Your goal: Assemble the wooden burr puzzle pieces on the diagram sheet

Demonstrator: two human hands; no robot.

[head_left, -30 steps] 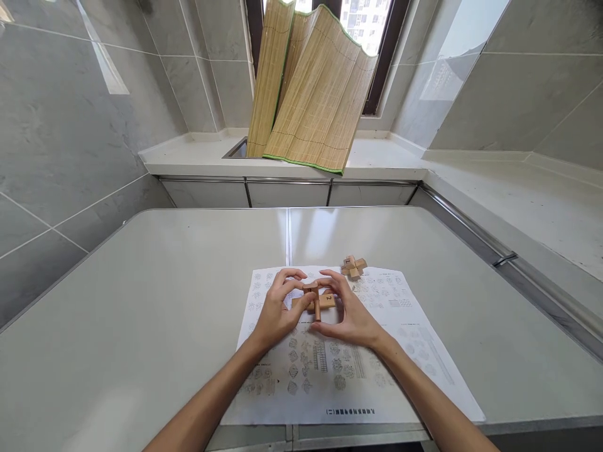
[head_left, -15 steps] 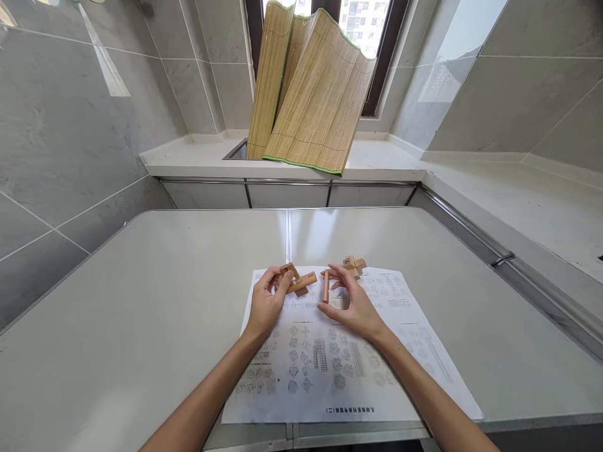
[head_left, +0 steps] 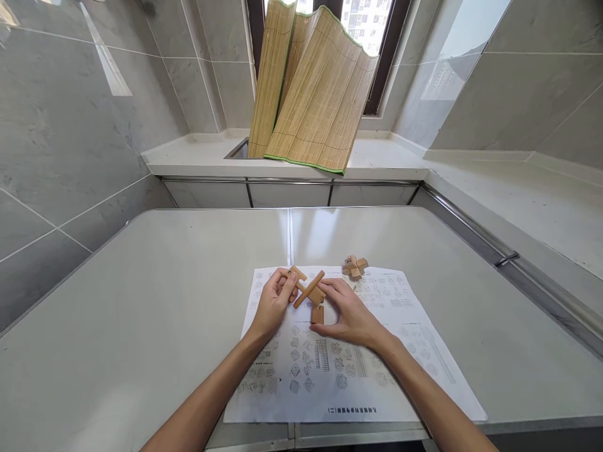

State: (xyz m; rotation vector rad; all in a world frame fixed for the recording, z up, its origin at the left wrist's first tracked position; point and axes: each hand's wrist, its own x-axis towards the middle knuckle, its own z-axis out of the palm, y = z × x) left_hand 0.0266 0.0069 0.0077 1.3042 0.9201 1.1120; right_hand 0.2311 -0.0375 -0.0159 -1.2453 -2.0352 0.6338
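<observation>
My left hand [head_left: 273, 304] is closed on a few light wooden puzzle pieces that cross each other. Among them, a long wooden stick [head_left: 309, 289] slants up to the right beyond the fingertips. Just right of it, my right hand [head_left: 353, 315] pinches a notched wooden puzzle piece [head_left: 318, 314] between thumb and fingers. That piece is right beside the crossed ones; whether they touch I cannot tell. Under both hands lies a white printed sheet [head_left: 358, 392] with rows of small puzzle drawings.
An assembled cross-shaped wooden puzzle [head_left: 355, 268] rests at the sheet's far edge. The pale folding table [head_left: 141, 314] has a seam down its middle. Behind it, a bamboo mat [head_left: 320, 100] leans on the window ledge [head_left: 202, 163]. Tiled walls stand on both sides.
The crossed pieces in my left hand have turned, so the long stick now slants more steeply. My right hand has moved slightly nearer and left, turning its piece and bringing it beside them.
</observation>
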